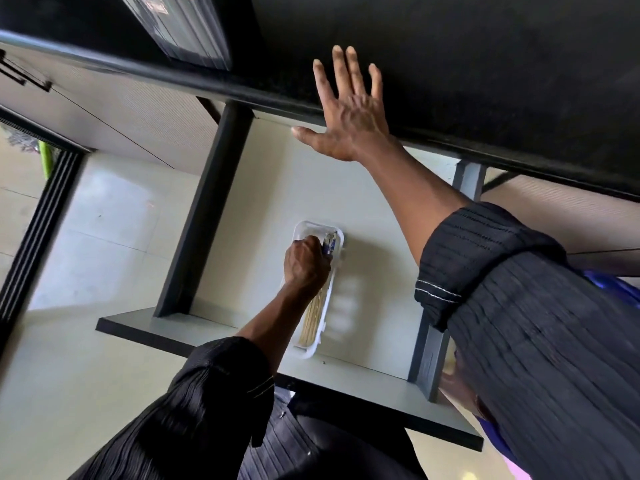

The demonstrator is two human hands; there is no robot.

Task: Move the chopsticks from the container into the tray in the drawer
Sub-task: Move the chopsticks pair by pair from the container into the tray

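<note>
A narrow white tray (pixel 304 348) lies in the open pale drawer (pixel 363 209). Wooden chopsticks (pixel 313 317) with blue-patterned ends (pixel 329 241) lie lengthwise in the tray. My left hand (pixel 306 263) is down in the tray with its fingers closed around the chopsticks near their patterned ends. My right hand (pixel 346 109) is spread flat on the edge of the black countertop (pixel 485 64) above the drawer, holding nothing. The container the chopsticks came from is not in view.
Dark drawer rails (pixel 204 216) (pixel 436 344) run along both sides of the drawer. A dark ribbed box (pixel 183 26) stands on the counter at upper left. Pale floor tiles (pixel 104 230) and a black door frame (pixel 38 230) lie to the left.
</note>
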